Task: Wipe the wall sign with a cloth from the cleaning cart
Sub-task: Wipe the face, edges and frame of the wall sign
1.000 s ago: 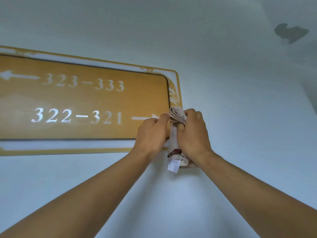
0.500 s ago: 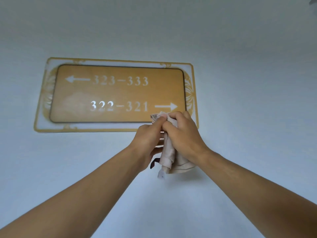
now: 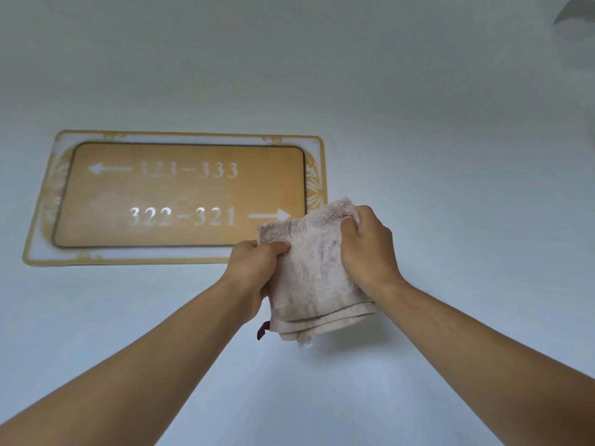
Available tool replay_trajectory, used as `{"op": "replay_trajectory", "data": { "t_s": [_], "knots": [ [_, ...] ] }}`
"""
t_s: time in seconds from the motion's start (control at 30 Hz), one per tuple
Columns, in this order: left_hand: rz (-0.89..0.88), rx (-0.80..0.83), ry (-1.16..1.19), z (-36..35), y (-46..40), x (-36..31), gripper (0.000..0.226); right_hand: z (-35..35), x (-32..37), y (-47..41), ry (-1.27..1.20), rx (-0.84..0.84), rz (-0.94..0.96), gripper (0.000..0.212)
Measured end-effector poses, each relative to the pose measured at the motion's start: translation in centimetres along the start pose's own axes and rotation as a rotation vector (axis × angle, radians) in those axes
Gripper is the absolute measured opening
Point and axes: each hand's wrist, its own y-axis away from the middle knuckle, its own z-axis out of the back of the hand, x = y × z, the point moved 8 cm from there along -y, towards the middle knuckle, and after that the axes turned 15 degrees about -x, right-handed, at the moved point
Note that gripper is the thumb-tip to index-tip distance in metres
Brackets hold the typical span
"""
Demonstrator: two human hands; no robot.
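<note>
The left hand (image 3: 254, 268) and right hand (image 3: 370, 249) each grip an upper corner of the folded cloth (image 3: 309, 275), held before the sign's (image 3: 180, 194) lower right corner.

The wall sign (image 3: 180, 194) reads "323–333" with a left arrow, "322–321" with a right arrow.

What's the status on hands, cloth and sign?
Left hand and right hand both grip the folded cloth. Cloth held in front of the wall sign, over its lower right corner. Nothing blocking.
</note>
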Motion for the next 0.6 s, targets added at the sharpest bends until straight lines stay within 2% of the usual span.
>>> {"op": "replay_trajectory", "data": {
  "t_s": [0.13, 0.3, 0.37, 0.43, 0.5, 0.53, 0.6],
  "knots": [
    [-0.148, -0.022, -0.063, -3.3, -1.7, 0.2, 0.017, 0.4, -4.5, -2.4, 0.007, 0.025, -0.001, 0.023],
    [-0.257, -0.109, -0.09, -6.9, -3.2, 0.1, 0.015, 0.3, -7.8, -5.8, 0.077, 0.034, 0.087, 0.022],
    [-0.374, -0.167, -0.177, -7.4, -3.3, -0.7, 0.017, -0.1, -8.3, -6.5, 0.042, 0.009, 0.056, 0.023],
    [-0.554, -0.254, -0.363, -7.8, -3.3, -2.0, 0.02, -0.7, -8.5, -6.9, -0.02, -0.01, 0.003, 0.023],
    [-0.625, -0.315, -0.45, -8.3, -4.0, -2.9, 0.019, -1.1, -8.3, -7.4, -0.042, -0.032, -0.017, 0.022],
    [-0.57, -0.296, -0.399, -8.6, -4.5, -2.9, 0.017, -1.1, -7.9, -7.8, -0.047, -0.056, 0.002, 0.021],
    [-0.317, -0.205, -0.179, -9.5, -5.5, -2.1, 0.011, -0.8, -6.9, -8.5, -0.044, -0.117, 0.049, 0.021]
  ]
}}
